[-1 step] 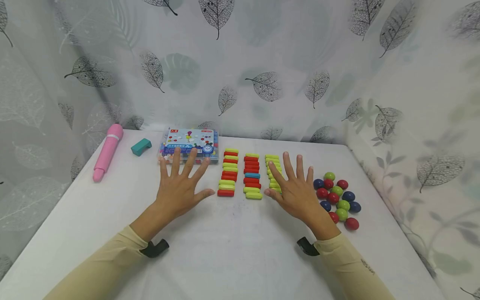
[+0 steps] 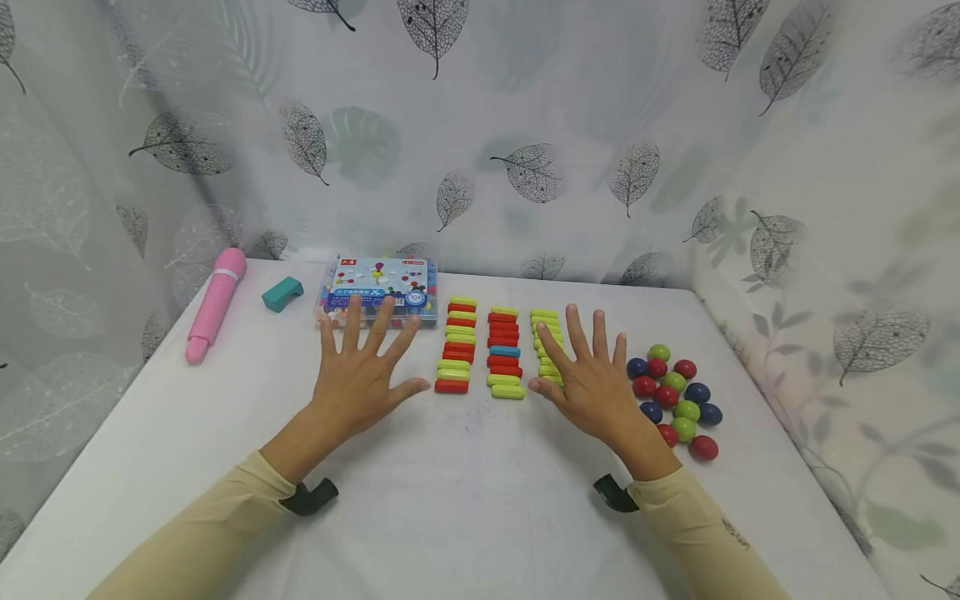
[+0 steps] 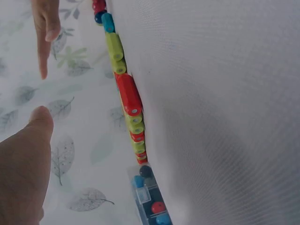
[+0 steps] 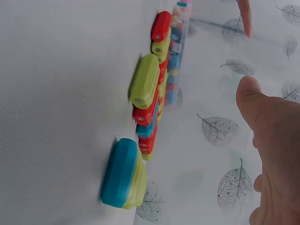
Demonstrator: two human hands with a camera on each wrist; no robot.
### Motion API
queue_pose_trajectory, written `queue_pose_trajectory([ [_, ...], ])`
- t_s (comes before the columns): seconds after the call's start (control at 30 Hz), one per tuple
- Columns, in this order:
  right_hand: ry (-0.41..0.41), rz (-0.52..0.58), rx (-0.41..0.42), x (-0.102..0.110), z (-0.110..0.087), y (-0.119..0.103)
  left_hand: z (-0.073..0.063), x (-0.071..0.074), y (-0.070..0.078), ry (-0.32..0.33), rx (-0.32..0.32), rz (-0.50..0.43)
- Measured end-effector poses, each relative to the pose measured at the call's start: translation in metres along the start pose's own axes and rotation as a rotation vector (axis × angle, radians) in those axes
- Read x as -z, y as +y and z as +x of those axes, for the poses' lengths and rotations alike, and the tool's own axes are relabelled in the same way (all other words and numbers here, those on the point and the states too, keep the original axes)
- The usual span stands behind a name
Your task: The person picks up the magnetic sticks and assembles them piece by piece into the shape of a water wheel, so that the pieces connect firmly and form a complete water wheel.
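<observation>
Both hands hover over the table with fingers spread and nothing in them. My left hand (image 2: 352, 387) overlaps the lower edge of a clear plastic box (image 2: 427, 310) with a printed label in the head view. Between the hands lie a left row of red and yellow-green plastic sticks (image 2: 452, 387) and a middle row with one blue stick (image 2: 505, 352) in it. My right hand (image 2: 596, 396) partly covers the right row of yellow-green sticks (image 2: 544, 314). A blue stick (image 4: 119, 173) at that row's near end shows in the right wrist view.
Red, green and dark blue balls (image 2: 686, 409) lie loose right of the right hand. At the far left are a pink wand-shaped thing (image 2: 216, 304) and a teal block (image 2: 282, 294). A leaf-print curtain (image 2: 480, 125) hangs behind the white table (image 2: 465, 517).
</observation>
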State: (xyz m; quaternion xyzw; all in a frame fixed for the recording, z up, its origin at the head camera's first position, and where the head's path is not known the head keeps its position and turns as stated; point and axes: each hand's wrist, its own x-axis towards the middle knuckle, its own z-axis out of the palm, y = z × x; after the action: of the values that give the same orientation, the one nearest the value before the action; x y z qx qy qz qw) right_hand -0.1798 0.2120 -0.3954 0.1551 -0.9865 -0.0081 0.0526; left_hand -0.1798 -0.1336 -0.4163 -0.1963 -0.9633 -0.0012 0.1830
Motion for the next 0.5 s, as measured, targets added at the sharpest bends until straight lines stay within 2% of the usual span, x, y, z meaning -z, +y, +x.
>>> queue_pose_trajectory([
  [0.2, -0.005, 0.006, 0.004, -0.001, -0.003, 0.0, -0.002, 0.0, 0.002, 0.008, -0.009, -0.031],
  [0.37, -0.022, 0.018, -0.013, -0.002, -0.007, 0.002, -0.004, 0.002, 0.004, -0.011, -0.005, -0.059],
  [0.5, 0.007, 0.051, -0.008, -0.002, -0.017, 0.012, -0.009, 0.004, 0.006, -0.048, 0.015, -0.088],
])
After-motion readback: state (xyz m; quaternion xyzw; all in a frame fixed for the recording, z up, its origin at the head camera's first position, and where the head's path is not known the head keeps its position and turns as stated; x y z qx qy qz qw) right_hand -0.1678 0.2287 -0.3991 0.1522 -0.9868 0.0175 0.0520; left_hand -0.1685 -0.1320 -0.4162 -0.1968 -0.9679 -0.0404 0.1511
